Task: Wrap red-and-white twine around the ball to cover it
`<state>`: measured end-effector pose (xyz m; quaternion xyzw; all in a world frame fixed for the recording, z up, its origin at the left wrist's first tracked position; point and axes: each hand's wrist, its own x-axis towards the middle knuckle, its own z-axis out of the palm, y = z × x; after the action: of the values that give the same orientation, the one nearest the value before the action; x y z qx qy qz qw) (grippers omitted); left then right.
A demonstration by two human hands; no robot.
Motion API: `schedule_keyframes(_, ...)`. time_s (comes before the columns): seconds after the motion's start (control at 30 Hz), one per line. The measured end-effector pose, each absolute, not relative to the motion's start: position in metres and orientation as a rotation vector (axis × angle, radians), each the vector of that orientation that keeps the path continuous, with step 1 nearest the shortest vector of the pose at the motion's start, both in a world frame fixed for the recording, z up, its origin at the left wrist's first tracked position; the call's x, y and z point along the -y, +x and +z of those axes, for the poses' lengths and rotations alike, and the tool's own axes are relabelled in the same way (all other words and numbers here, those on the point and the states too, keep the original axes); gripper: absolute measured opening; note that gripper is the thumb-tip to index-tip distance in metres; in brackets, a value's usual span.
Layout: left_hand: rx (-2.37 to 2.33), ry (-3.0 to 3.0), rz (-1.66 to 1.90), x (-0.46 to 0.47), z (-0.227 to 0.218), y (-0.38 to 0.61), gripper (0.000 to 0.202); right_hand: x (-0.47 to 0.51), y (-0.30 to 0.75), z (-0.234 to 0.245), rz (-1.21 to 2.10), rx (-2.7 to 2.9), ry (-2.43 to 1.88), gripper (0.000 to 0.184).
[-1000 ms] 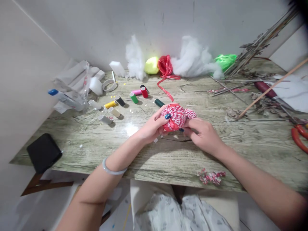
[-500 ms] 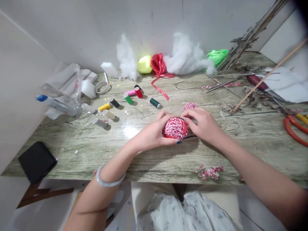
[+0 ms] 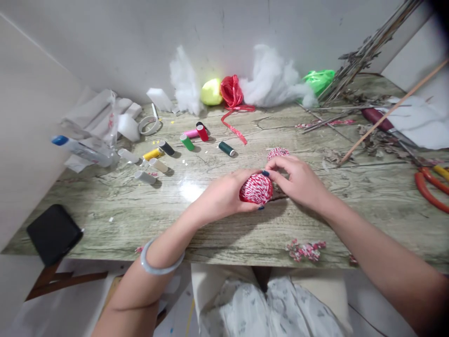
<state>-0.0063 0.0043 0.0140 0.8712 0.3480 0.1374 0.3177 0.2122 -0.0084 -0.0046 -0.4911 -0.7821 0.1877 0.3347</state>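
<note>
A ball wound with red-and-white twine (image 3: 256, 189) rests low over the wooden table (image 3: 217, 224). My left hand (image 3: 224, 194) wraps round its left side, fingers closed on it. My right hand (image 3: 298, 180) touches the ball's upper right, thumb and forefinger pinched together on the twine. A small spool of the same red-and-white twine (image 3: 277, 152) lies on the table just behind my right hand.
Several coloured thread spools (image 3: 187, 142) lie at mid left. White stuffing (image 3: 273, 79), a yellow ball (image 3: 211, 91) and red ribbon (image 3: 231, 93) line the wall. Dry twigs (image 3: 365, 47) and red-handled pliers (image 3: 430, 187) sit right. A black pad (image 3: 54, 231) hangs at the left edge.
The ball has come down nearer the table and been turned in my left hand; the small twine spool now lies apart behind my right hand, whose pinch moved to the ball's top.
</note>
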Motion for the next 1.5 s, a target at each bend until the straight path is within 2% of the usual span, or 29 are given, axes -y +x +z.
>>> schedule_keyframes(0.27,-1.196,2.212,0.458,-0.012,0.008,-0.010,0.058,0.011,0.216,0.008,0.420,2.045,-1.211,0.014)
schedule_keyframes(0.47,-1.177,2.059,0.639,-0.015,0.005,-0.007,0.063,0.016,0.209,0.000,0.299,2.147,-1.039,0.012)
schedule_keyframes(0.87,-1.088,1.997,0.767,-0.016,0.001,-0.006,0.069,0.024,0.202,-0.003,0.235,2.137,-0.937,0.012)
schedule_keyframes(1.23,-0.978,1.259,0.919,-0.022,-0.012,0.000,0.069,0.029,0.197,-0.004,0.022,2.256,-0.890,0.016)
schedule_keyframes(1.5,-0.894,0.996,0.844,-0.017,-0.005,0.004,0.053,0.024,0.198,-0.011,0.107,2.272,-0.974,0.017)
